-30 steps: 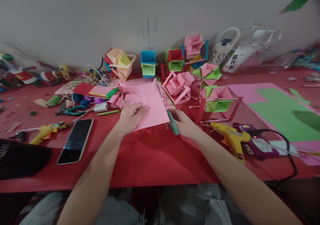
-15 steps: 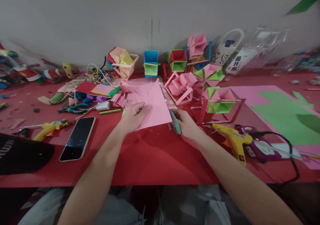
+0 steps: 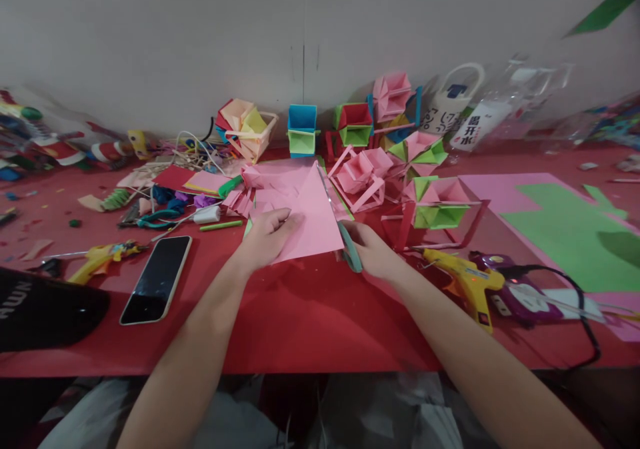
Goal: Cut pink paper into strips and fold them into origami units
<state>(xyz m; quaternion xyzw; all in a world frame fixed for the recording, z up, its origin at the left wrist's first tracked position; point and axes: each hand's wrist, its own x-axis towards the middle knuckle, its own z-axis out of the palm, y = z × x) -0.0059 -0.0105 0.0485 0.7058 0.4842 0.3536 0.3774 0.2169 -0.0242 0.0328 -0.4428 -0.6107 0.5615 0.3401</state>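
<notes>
My left hand (image 3: 267,236) grips the left side of a pink paper sheet (image 3: 317,219), thumb on top. Closed round the green handles of a pair of scissors (image 3: 351,248) is my right hand (image 3: 370,249). The scissors' blades lie along the sheet's slanting right edge and are partly hidden by the paper. More pink paper lies beneath and behind the sheet, with a green edge showing under it.
Folded paper boxes, including a blue and green one (image 3: 302,130), line the wall. A phone (image 3: 157,280), a black object (image 3: 50,309) and craft scraps lie left. Right are a yellow glue gun (image 3: 467,279), a purple power strip (image 3: 530,299) and green paper (image 3: 570,229).
The camera view has shifted slightly. Both hands keep their places on the paper and the scissors, with only a slight movement of the right hand.
</notes>
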